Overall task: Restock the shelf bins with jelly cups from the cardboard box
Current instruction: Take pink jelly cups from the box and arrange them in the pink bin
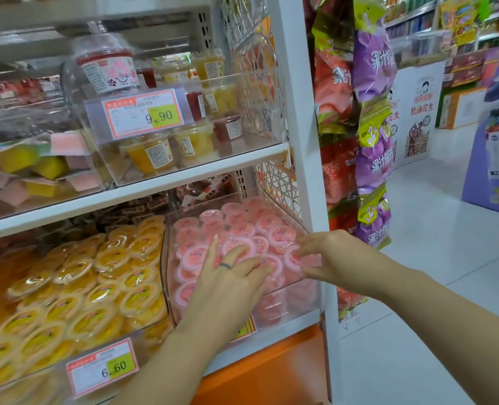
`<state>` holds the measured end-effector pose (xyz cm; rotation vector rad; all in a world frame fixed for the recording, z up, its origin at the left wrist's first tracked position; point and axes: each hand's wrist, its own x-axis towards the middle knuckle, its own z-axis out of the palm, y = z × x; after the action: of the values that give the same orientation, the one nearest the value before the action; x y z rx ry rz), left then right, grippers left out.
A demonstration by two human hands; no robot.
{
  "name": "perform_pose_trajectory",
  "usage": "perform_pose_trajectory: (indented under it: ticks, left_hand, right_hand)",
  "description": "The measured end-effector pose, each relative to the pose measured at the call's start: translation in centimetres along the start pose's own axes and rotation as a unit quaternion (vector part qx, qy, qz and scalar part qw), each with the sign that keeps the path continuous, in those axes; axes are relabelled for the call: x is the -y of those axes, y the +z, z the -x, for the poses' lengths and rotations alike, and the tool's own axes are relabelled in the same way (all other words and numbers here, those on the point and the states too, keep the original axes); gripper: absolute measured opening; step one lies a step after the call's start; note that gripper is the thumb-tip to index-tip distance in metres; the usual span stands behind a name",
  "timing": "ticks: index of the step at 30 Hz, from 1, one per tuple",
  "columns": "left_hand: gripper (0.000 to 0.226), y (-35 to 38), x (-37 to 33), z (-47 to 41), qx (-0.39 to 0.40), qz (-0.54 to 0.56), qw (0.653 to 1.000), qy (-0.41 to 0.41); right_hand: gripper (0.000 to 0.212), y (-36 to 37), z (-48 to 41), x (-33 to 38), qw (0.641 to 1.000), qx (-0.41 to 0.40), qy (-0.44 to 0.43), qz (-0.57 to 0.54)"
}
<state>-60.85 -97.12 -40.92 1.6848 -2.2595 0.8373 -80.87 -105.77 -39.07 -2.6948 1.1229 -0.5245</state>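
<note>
Head view puts both hands over the clear bin (298, 306) at the right end of the lower shelf (289, 331), which is heaped with pink jelly cups (242, 226) lying lids-up. The left hand (230, 276), ring on one finger, is released and spread flat, its fingers pressing on the near cups, to my eye to level the pile and keep it from sliding over the low front wall. The right hand (330, 255) reaches in from the right with its fingers stretched out and gripping nothing, the tips touching cups at the bin's near right corner, likely nudging strays inward. I'd say this bin is as good as full and this is the tidying pass. Just left, the neighbouring bin holds yellow jelly cups (96, 287) packed the same way, a price tag (103, 368) on its front. No cardboard box shows from here. Snack bags (372, 68) hang off the shelf's right end.
</note>
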Motion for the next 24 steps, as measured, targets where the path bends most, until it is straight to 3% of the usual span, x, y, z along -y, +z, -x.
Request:
perform_pose_trajectory:
  ticks: [3, 7, 16, 24]
  left_hand:
    - [0.019, 0.0, 0.2, 0.0, -0.013, -0.013, 1.000, 0.000]
    - [0.041, 0.2, 0.3, -0.2, 0.011, -0.004, 1.000, -0.018]
    - [0.026, 0.3, 0.0, -0.1, -0.039, -0.015, 0.999, -0.011]
    - [0.024, -0.2, 0.0, 1.2, -0.045, 0.008, 0.999, -0.004]
  right_hand:
    - [0.036, 0.8, -0.4, -0.2, 1.000, -0.012, -0.007, -0.010]
    - [0.036, 1.3, -0.2, -0.7, 0.998, -0.032, -0.014, -0.047]
    - [0.033, 3.3, 0.4, -1.6, 0.985, -0.085, -0.017, -0.152]
    - [0.034, 1.7, 0.7, 0.1, 0.987, -0.115, -0.024, -0.106]
